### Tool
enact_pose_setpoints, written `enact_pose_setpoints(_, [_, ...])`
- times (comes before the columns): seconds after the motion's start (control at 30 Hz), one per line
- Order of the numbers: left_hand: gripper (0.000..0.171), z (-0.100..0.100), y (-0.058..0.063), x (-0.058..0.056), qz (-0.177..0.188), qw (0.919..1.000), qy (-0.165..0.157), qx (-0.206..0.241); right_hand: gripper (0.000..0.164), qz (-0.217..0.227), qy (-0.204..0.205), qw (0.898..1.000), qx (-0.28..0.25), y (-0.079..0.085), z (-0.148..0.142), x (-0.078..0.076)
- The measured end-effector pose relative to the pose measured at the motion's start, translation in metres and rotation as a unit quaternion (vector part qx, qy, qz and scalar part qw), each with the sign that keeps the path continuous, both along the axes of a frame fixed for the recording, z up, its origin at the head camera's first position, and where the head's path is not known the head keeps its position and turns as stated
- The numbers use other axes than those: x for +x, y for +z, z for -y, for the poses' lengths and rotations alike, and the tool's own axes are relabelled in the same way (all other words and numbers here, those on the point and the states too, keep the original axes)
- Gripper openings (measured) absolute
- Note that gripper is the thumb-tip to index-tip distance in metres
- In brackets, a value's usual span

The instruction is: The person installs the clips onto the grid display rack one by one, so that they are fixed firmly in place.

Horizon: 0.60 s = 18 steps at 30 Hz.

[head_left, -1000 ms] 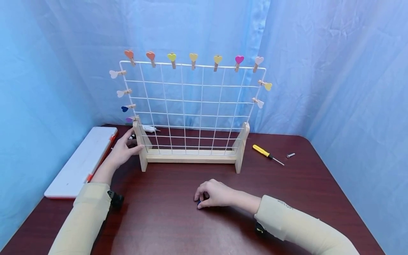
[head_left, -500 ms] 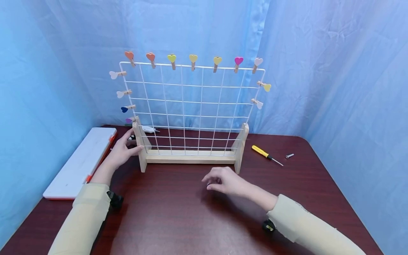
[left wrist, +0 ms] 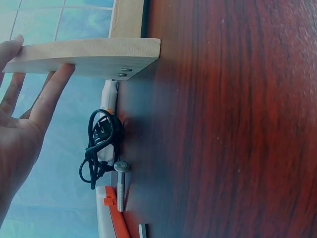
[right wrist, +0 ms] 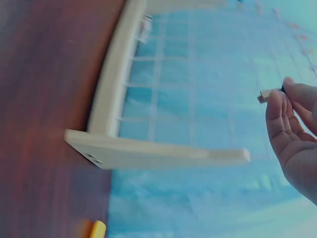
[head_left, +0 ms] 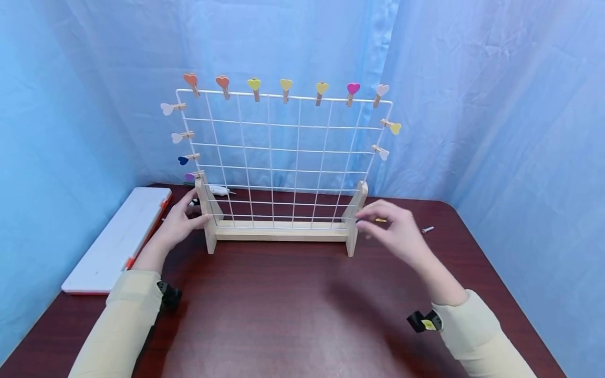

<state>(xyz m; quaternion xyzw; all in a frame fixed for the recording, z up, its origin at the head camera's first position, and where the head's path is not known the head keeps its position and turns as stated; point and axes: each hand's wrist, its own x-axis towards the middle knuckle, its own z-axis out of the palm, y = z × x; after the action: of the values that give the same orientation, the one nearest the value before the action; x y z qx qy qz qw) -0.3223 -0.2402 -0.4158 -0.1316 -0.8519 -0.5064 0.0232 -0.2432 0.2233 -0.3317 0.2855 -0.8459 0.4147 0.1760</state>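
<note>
A white wire grid (head_left: 270, 148) stands in a pale wooden base (head_left: 279, 237), with heart-topped clothespins clipped along its top and both sides. My left hand (head_left: 176, 224) holds the base's left upright (left wrist: 94, 55), thumb toward the front edge, fingers against the outer face. Beside the right upright (head_left: 357, 215), my right hand (head_left: 396, 227) pinches a small wooden clothespin (right wrist: 266, 95) between thumb and fingers. Its dark heart is mostly covered by the fingertips. In the right wrist view the clothespin is off the grid, its wooden end pointing toward the wires.
A white case with orange latches (head_left: 118, 239) lies at the left. Behind the base are a white tool (head_left: 219, 190) and a coiled black cable (left wrist: 101, 144). Bolts (left wrist: 121, 186) (head_left: 427, 229) lie on both sides. The yellow screwdriver (right wrist: 98, 230) is mostly hidden behind my right hand in the head view.
My right hand has lifted from the tabletop and moved right and away from me to the right upright, carrying the clothespin. The left hand stays on the left upright.
</note>
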Motion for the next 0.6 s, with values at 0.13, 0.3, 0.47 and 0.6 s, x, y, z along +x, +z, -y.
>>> enact_pose_setpoints(0.13, [0.082, 0.0, 0.001, 0.0, 0.0, 1.0, 0.004, -0.009, 0.02, 0.01, -0.067, 0.994, -0.082, 0.02, -0.01, 0.007])
enact_pose_setpoints(0.3, [0.081, 0.0, 0.0, 0.0, -0.001, 1.0, 0.005, -0.007, 0.023, 0.011, -0.088, 0.979, -0.183, 0.03, -0.011, 0.006])
enact_pose_setpoints(0.47, [0.079, -0.001, -0.001, 0.0, -0.003, 1.0, 0.001, -0.005, 0.02, -0.052, -0.078, 0.951, -0.294, 0.026, -0.007, -0.007])
enact_pose_setpoints(0.6, [0.079, -0.001, -0.001, -0.001, -0.003, 1.0, 0.0, -0.004, 0.019, -0.107, -0.06, 0.927, -0.355, 0.022, -0.001, -0.02])
